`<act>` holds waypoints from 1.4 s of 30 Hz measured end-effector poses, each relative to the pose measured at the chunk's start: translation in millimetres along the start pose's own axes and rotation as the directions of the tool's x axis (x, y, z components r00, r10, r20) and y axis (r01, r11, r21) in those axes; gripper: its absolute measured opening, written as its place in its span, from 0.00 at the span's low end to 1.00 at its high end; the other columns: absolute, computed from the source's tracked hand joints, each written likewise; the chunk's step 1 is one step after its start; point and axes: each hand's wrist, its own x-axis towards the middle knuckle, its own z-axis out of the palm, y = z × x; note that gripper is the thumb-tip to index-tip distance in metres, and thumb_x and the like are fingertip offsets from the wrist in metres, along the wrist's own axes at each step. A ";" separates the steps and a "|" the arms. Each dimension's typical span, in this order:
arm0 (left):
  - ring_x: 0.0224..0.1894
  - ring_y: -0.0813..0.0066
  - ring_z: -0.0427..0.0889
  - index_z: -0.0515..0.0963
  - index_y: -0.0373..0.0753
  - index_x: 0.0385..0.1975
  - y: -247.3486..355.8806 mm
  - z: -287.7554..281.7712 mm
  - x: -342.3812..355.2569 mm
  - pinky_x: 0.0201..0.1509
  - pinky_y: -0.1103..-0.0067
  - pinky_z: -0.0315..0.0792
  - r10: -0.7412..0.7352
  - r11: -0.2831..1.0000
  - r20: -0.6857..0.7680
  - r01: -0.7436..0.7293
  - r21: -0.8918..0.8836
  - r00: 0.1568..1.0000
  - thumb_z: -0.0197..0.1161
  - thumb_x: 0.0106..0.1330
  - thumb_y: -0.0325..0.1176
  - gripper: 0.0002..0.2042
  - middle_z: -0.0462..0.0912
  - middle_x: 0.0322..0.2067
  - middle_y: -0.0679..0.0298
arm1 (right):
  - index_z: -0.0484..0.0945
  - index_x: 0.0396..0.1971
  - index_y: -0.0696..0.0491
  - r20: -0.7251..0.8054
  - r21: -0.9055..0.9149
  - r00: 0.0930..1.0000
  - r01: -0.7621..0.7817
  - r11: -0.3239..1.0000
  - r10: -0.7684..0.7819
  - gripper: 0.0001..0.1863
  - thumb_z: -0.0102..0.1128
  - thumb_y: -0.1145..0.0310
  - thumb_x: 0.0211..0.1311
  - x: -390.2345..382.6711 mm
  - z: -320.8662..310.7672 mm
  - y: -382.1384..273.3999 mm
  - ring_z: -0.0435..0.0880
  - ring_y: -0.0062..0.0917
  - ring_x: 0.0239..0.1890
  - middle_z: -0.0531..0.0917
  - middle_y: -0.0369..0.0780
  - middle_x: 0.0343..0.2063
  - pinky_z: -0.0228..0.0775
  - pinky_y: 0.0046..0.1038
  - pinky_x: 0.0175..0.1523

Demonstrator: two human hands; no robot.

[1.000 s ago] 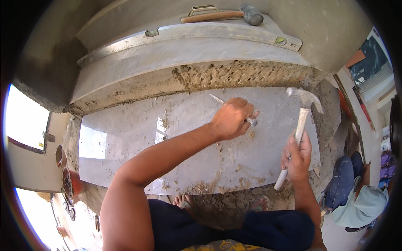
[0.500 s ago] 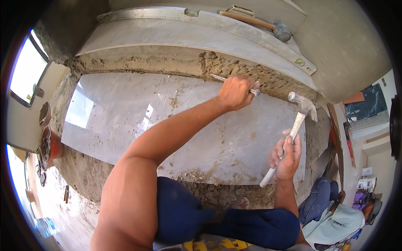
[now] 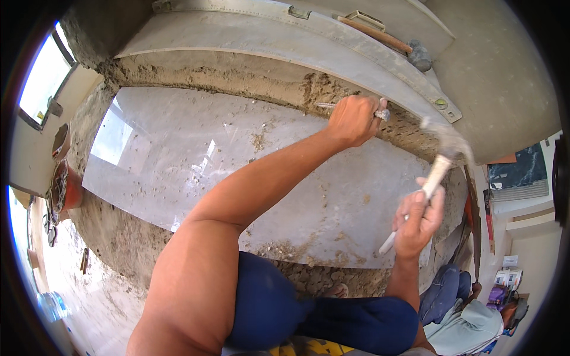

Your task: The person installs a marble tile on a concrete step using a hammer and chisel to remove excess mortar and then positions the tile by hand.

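My left hand [image 3: 355, 121] is closed on a steel chisel [image 3: 326, 105], whose far end lies at the rough, pitted mortar band [image 3: 219, 77] along the front of the step. My right hand [image 3: 418, 216] grips the pale handle of a claw hammer [image 3: 442, 163]; its head is blurred by motion, right of the chisel's struck end. A large glossy grey slab [image 3: 178, 190] lies below both hands, scattered with mortar crumbs. On the step above rest a long metal spirit level [image 3: 380, 56], a rubber mallet [image 3: 420, 59] with a wooden handle and a float [image 3: 368, 21].
An orange bucket [image 3: 68, 196] and a water bottle [image 3: 52, 305] are at left, below a bright window [image 3: 41, 80]. At lower right a person [image 3: 469, 320] in pale top and jeans is beside purple packages [image 3: 499, 296]. Dark tile [image 3: 516, 172] leans at right.
My left hand has moved up and right with the chisel, onto the mortar band. My right hand with the hammer has shifted slightly, and the hammer head is now blurred. The view has also turned.
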 end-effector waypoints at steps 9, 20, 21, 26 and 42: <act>0.28 0.38 0.80 0.80 0.31 0.24 -4.9 0.2 4.6 0.34 0.56 0.74 0.051 0.997 -0.072 -0.055 -0.058 0.996 0.58 0.73 0.35 0.16 0.79 0.22 0.41 | 0.72 0.43 0.56 0.167 -0.430 0.979 0.181 0.885 -0.118 0.09 0.47 0.67 0.80 20.3 11.0 41.3 0.63 0.07 0.17 0.66 0.30 0.19 0.54 0.15 0.20; 0.29 0.39 0.81 0.80 0.31 0.26 -6.7 2.4 11.3 0.34 0.57 0.74 0.041 0.998 -0.029 -0.042 -0.039 0.999 0.60 0.71 0.33 0.13 0.81 0.24 0.41 | 0.70 0.43 0.58 0.059 -0.249 0.997 0.063 0.966 -0.050 0.10 0.46 0.66 0.81 23.1 9.8 46.3 0.65 0.09 0.18 0.70 0.28 0.20 0.58 0.19 0.22; 0.29 0.39 0.81 0.80 0.31 0.26 -8.4 1.7 10.8 0.34 0.57 0.74 0.035 0.999 -0.025 -0.036 -0.029 0.999 0.60 0.71 0.33 0.13 0.81 0.24 0.41 | 0.70 0.43 0.58 0.126 -0.316 0.992 0.040 0.948 0.000 0.10 0.46 0.66 0.81 27.5 6.6 40.3 0.66 0.10 0.18 0.69 0.29 0.20 0.58 0.19 0.22; 0.30 0.38 0.81 0.81 0.30 0.28 -16.8 -2.1 8.6 0.35 0.56 0.75 0.029 0.999 -0.040 -0.031 -0.032 0.999 0.62 0.68 0.32 0.10 0.81 0.24 0.41 | 0.68 0.41 0.58 -0.050 0.075 0.998 0.054 0.996 -0.050 0.10 0.46 0.66 0.81 26.2 20.3 -6.1 0.62 0.09 0.14 0.65 0.29 0.18 0.55 0.17 0.15; 0.34 0.40 0.84 0.84 0.32 0.36 -5.2 1.3 11.0 0.39 0.56 0.77 0.007 1.000 0.007 -0.006 -0.023 1.000 0.62 0.63 0.29 0.08 0.84 0.29 0.42 | 0.69 0.43 0.56 -0.090 -0.019 0.990 0.111 0.994 -0.112 0.09 0.45 0.66 0.81 31.7 23.3 39.5 0.64 0.09 0.16 0.66 0.29 0.17 0.56 0.18 0.18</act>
